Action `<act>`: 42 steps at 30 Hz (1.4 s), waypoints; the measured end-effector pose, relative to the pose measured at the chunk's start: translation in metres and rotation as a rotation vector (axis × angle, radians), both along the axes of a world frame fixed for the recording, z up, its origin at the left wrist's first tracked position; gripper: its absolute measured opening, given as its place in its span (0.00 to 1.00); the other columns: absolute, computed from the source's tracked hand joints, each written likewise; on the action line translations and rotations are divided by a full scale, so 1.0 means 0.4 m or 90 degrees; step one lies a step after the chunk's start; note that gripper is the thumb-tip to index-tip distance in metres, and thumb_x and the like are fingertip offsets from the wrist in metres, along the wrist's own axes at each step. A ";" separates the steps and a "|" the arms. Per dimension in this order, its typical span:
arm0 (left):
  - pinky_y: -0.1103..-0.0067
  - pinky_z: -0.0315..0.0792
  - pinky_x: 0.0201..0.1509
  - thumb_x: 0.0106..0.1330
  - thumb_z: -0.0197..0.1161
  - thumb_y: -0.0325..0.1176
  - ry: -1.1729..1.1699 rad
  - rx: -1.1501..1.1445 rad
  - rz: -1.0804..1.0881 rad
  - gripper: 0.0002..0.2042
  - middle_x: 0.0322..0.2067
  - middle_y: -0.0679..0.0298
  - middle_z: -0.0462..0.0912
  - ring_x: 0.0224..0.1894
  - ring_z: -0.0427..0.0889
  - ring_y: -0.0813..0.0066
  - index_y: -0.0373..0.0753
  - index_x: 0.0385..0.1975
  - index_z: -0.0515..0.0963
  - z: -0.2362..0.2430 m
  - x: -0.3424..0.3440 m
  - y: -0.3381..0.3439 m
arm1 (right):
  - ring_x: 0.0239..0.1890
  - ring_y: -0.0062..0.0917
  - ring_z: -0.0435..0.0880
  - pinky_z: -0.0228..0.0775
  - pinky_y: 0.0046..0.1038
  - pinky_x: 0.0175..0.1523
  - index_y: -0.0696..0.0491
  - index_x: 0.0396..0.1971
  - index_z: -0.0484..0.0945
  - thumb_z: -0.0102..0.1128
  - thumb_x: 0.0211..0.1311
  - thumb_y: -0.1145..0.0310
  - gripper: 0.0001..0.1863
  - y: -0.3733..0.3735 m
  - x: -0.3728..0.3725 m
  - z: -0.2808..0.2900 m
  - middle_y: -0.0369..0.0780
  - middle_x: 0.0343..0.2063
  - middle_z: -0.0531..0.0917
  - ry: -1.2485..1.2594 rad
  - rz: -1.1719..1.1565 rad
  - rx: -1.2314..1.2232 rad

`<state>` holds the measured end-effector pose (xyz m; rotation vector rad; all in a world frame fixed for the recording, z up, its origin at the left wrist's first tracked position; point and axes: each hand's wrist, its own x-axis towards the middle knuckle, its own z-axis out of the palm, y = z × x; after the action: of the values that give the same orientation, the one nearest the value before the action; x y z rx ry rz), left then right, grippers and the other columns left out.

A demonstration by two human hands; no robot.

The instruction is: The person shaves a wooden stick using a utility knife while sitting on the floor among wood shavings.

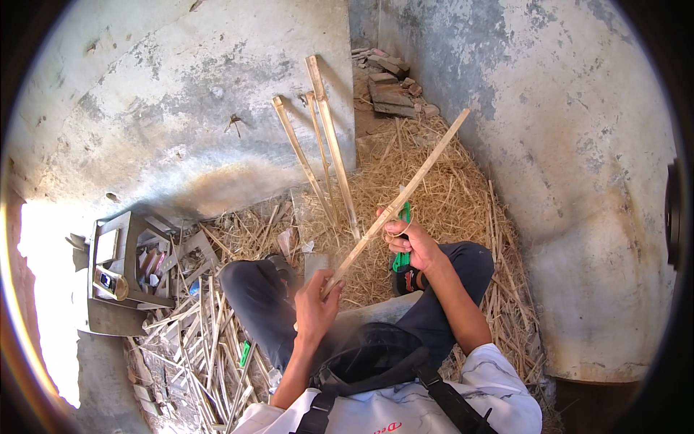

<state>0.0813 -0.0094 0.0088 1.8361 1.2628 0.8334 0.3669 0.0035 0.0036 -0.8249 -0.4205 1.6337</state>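
Note:
A long pale bamboo strip (434,157) slants up and to the right across my lap. My left hand (316,305) is closed round its lower end, above my left leg. In my right hand (415,244) is a green utility knife (402,260), its handle showing above and below the fingers. The upper part of the knife crosses behind the strip, and the right fingers press close to the strip there. Whether the blade touches the bamboo is hard to make out.
Several bamboo poles (332,137) lean on the wall ahead. Shavings (441,188) cover the floor; split strips (210,354) and a small green object (245,354) lie at left. A wooden stool on its side (134,289) stands far left, with bricks (392,94) in the back corner.

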 end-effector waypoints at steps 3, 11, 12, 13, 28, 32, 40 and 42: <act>0.69 0.77 0.33 0.68 0.77 0.30 0.004 -0.007 0.000 0.14 0.30 0.50 0.86 0.28 0.86 0.57 0.36 0.50 0.82 0.019 -0.001 0.002 | 0.16 0.06 0.62 0.54 0.15 0.22 0.59 0.64 0.77 0.65 0.66 0.73 0.26 -0.004 -0.002 0.017 0.28 0.30 0.75 0.001 0.028 0.030; 0.69 0.78 0.34 0.69 0.76 0.31 0.001 0.002 -0.024 0.14 0.29 0.51 0.86 0.27 0.86 0.58 0.36 0.50 0.82 0.008 -0.004 0.007 | 0.17 0.09 0.64 0.57 0.16 0.23 0.59 0.63 0.77 0.62 0.63 0.70 0.27 -0.002 0.012 -0.006 0.31 0.28 0.76 0.092 0.075 0.068; 0.70 0.78 0.34 0.69 0.76 0.31 0.003 0.006 -0.025 0.14 0.28 0.51 0.86 0.27 0.86 0.58 0.36 0.50 0.82 0.007 -0.003 0.007 | 0.17 0.10 0.65 0.57 0.16 0.24 0.59 0.63 0.77 0.62 0.63 0.70 0.27 -0.002 0.013 -0.008 0.31 0.29 0.76 0.093 0.080 0.078; 0.70 0.78 0.34 0.69 0.76 0.31 -0.002 -0.010 -0.026 0.14 0.28 0.52 0.86 0.27 0.86 0.60 0.36 0.49 0.82 0.010 -0.004 0.007 | 0.18 0.10 0.65 0.58 0.16 0.23 0.59 0.63 0.77 0.62 0.64 0.70 0.27 -0.004 0.016 -0.009 0.32 0.29 0.77 0.071 0.071 0.066; 0.82 0.60 0.25 0.81 0.65 0.39 -0.142 -0.157 0.006 0.12 0.23 0.74 0.73 0.22 0.67 0.89 0.35 0.44 0.81 -0.009 -0.051 0.036 | 0.62 0.34 0.86 0.85 0.28 0.47 0.54 0.68 0.78 0.54 0.78 0.76 0.22 0.003 0.005 -0.001 0.48 0.65 0.79 -0.614 -0.213 0.180; 0.83 0.59 0.24 0.83 0.63 0.41 -0.173 -0.235 -0.015 0.13 0.22 0.76 0.71 0.22 0.65 0.90 0.34 0.46 0.82 0.004 -0.041 0.035 | 0.69 0.43 0.81 0.83 0.38 0.65 0.55 0.69 0.77 0.49 0.82 0.73 0.21 0.005 0.017 -0.036 0.53 0.73 0.73 -0.829 -0.149 0.238; 0.83 0.58 0.24 0.88 0.54 0.42 -0.252 -0.295 -0.027 0.17 0.24 0.74 0.72 0.21 0.64 0.90 0.33 0.50 0.82 0.011 -0.039 0.033 | 0.33 0.36 0.92 0.81 0.38 0.44 0.52 0.67 0.75 0.57 0.83 0.60 0.20 -0.011 -0.049 0.062 0.48 0.44 0.90 -0.864 -0.008 0.129; 0.84 0.58 0.24 0.89 0.52 0.42 -0.258 -0.314 -0.029 0.18 0.25 0.73 0.74 0.21 0.64 0.90 0.33 0.51 0.83 0.017 -0.035 0.034 | 0.28 0.35 0.90 0.79 0.39 0.38 0.52 0.65 0.76 0.57 0.83 0.56 0.21 -0.022 -0.053 0.061 0.46 0.36 0.90 -1.005 0.029 0.178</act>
<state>0.0674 0.0040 0.0155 1.2261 1.0433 0.7399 0.3456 -0.0055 0.0282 -1.7545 -1.6852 0.5982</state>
